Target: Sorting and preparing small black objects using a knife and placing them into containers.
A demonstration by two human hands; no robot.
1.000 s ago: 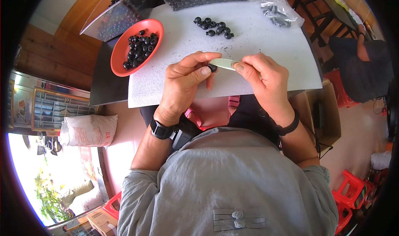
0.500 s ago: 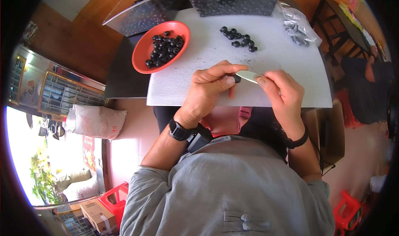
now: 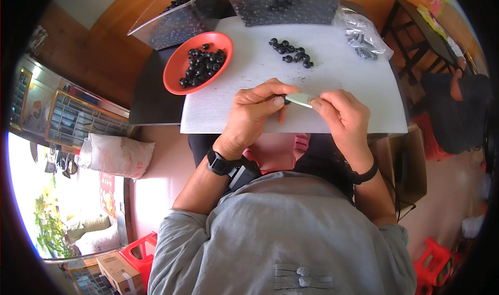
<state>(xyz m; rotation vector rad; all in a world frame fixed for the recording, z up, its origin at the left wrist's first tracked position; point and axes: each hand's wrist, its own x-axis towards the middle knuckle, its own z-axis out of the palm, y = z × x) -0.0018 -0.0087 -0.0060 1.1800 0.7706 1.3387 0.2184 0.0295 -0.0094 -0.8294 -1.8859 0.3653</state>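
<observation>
Above the near edge of the white-topped table (image 3: 364, 102), my left hand (image 3: 252, 110) is closed on a small round black part (image 3: 286, 100), pinched between thumb and fingers and mostly hidden. My right hand (image 3: 347, 113) grips the end of a pale green flat blade (image 3: 299, 99), whose other end lies against the black part. Farther off on the white top is a loose cluster of similar black parts (image 3: 296, 57). To the left, an orange-red bowl (image 3: 173, 82) holds several more, some with a hole showing.
Two clear plastic bins, one at the back left (image 3: 161, 27) and one at the back middle (image 3: 286, 17), hold many black parts. A clear bag (image 3: 366, 37) lies at the back right. An open cardboard box (image 3: 413, 165) is below the table's right side. Another person's arm (image 3: 456, 87) shows at far right.
The whole view has shifted a little. The blade has turned slightly and now covers more of the black part in my left hand. Both hands keep their grips.
</observation>
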